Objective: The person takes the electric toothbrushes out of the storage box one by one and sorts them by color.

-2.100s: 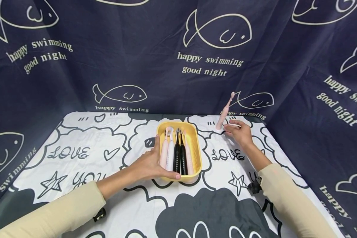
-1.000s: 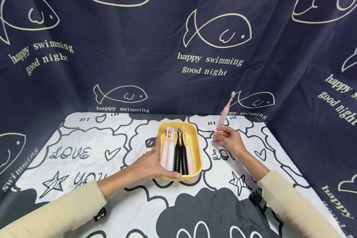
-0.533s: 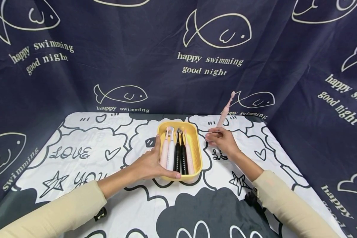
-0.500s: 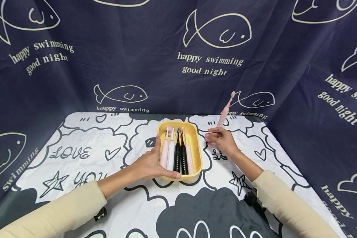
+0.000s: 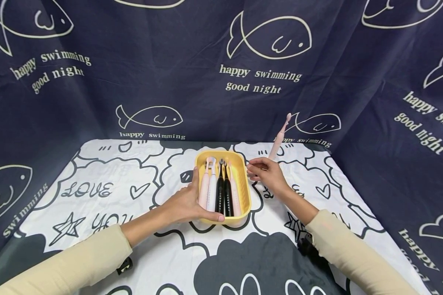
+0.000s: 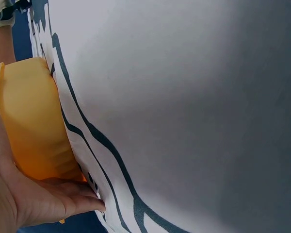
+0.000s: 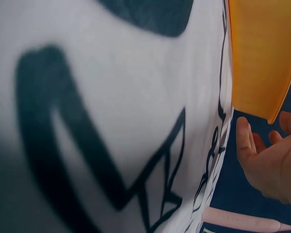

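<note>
A yellow basket (image 5: 246, 189) stands mid-table and holds several electric toothbrushes: pale pink ones at both sides, a white toothbrush (image 5: 212, 190) and two black toothbrushes, such as the right black toothbrush (image 5: 227, 196). My left hand (image 5: 187, 203) grips the basket's left side, thumb over the near rim; the left wrist view shows its fingers against the yellow wall. Beside the basket's right rim is my right hand (image 5: 269, 175), fingers loosely bent and holding nothing; contact with the rim is unclear. Behind it a pink electric toothbrush (image 5: 277, 144) stands upright on the table, its base hidden in the head view.
A white tabletop cloth (image 5: 107, 172) with black doodles and lettering covers the table. Dark blue fabric (image 5: 199, 82) with fish drawings hangs behind and on both sides.
My right hand has moved left and a little nearer, from beside the upright pink toothbrush to the basket's right rim. The left hand, the basket and the standing toothbrush keep their places.
</note>
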`<state>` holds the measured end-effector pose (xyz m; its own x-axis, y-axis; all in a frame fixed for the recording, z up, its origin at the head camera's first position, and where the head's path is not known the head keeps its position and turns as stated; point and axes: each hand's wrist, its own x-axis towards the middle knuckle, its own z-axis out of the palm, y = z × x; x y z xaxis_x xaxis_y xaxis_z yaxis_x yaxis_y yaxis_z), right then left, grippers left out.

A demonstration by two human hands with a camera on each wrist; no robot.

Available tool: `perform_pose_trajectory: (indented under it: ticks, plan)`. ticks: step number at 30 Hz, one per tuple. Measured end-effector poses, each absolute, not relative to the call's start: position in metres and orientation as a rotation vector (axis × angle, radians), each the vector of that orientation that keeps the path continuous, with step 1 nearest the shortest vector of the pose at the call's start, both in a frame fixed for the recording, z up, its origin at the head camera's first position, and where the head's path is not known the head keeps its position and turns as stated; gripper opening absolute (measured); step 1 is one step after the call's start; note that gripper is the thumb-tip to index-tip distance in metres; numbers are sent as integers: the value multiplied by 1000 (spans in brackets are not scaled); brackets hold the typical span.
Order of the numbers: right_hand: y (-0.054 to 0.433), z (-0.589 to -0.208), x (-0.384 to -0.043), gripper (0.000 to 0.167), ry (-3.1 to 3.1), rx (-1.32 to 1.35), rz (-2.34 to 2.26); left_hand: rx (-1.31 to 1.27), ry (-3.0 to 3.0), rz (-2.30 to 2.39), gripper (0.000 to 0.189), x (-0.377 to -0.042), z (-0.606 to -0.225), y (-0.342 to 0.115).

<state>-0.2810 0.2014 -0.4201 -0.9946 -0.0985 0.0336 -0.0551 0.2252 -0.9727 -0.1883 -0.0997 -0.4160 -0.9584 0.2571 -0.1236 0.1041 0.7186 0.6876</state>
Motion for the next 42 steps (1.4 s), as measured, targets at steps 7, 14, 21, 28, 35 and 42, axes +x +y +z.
perform_pose_trajectory:
  ticks: [7,14,21,28,35,42]
  plan:
    - [189,-415,-276,30,2471,-130,-1933,278,2708,1078,183,-188,-416,-100]
    - [179,-414,-274,26,2462,-119,-1934,302,2700,1071,182,-188,-415,-99]
    - [170,-417,-274,25,2638,-173,-1723,286,2708,1063,184,-187,-416,-100]
    - [161,-415,-272,26,2727,-256,-1600,311,2706,1073,183,-188,-417,-100]
    - [152,-417,-270,29,2780,-277,-1491,315,2707,1068,182,-188,-417,-100]
    - [149,-415,-273,31,2861,-279,-1318,313,2700,1081,184,-187,-417,-100]
